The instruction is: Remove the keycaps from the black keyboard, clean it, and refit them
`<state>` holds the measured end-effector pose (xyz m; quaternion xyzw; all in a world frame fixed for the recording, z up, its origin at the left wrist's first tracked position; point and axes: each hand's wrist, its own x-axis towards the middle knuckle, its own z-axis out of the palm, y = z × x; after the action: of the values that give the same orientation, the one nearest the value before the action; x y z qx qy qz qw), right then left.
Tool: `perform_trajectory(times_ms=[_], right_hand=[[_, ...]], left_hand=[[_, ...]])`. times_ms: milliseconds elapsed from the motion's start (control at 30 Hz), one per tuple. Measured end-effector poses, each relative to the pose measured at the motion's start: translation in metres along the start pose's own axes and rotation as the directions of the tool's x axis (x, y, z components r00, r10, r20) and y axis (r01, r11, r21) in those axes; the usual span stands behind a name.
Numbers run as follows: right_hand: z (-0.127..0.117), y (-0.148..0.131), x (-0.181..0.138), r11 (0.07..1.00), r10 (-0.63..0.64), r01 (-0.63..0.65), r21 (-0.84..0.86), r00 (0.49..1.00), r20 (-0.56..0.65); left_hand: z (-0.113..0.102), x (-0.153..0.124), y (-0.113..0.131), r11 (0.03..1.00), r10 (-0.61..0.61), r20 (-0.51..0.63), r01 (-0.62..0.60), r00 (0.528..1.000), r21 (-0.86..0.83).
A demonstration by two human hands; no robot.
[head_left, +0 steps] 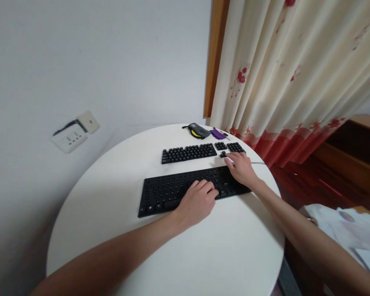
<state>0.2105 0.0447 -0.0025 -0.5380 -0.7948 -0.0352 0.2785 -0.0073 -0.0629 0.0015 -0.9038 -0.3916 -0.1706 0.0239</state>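
A black keyboard lies slanted on the white round table, many of its key positions showing small bare stems. My left hand rests over its lower middle, fingers curled together; what they hold, if anything, is hidden. Behind the keyboard, loose black keycaps are laid out in a long block. To the right of it are a small group of keycaps and a number-pad block. My right hand reaches over the keyboard's right end, fingers extended, thumb apart, the tips at the arrow keycaps.
At the table's back edge lie a dark grey pouch with a yellow patch and a purple cloth item. A thin cable runs off the right side. Around are a wall socket, a curtain and a white bag.
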Motion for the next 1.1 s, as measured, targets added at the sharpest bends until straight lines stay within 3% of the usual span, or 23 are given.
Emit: perform_trajectory(times_ms=[233,600,833,1100], right_hand=[[0.019,0.000,0.025,0.982,0.055,-0.030,-0.188,0.990,0.128],[0.021,-0.016,0.020,0.978,0.075,-0.029,-0.208,0.974,0.214],[0.027,-0.016,0.021,0.982,0.103,-0.078,-0.171,0.985,0.140],[0.032,-0.018,0.019,0.984,0.080,-0.044,-0.171,0.974,0.211]], left_hand=[[-0.001,-0.001,-0.002,1.000,0.011,0.004,-0.011,1.000,-0.012],[-0.004,0.000,-0.001,1.000,0.016,0.013,-0.016,1.000,-0.007],[-0.005,0.000,-0.001,1.000,0.013,-0.004,-0.013,1.000,-0.019],[-0.005,0.000,-0.001,1.000,0.016,-0.012,-0.016,1.000,-0.017]])
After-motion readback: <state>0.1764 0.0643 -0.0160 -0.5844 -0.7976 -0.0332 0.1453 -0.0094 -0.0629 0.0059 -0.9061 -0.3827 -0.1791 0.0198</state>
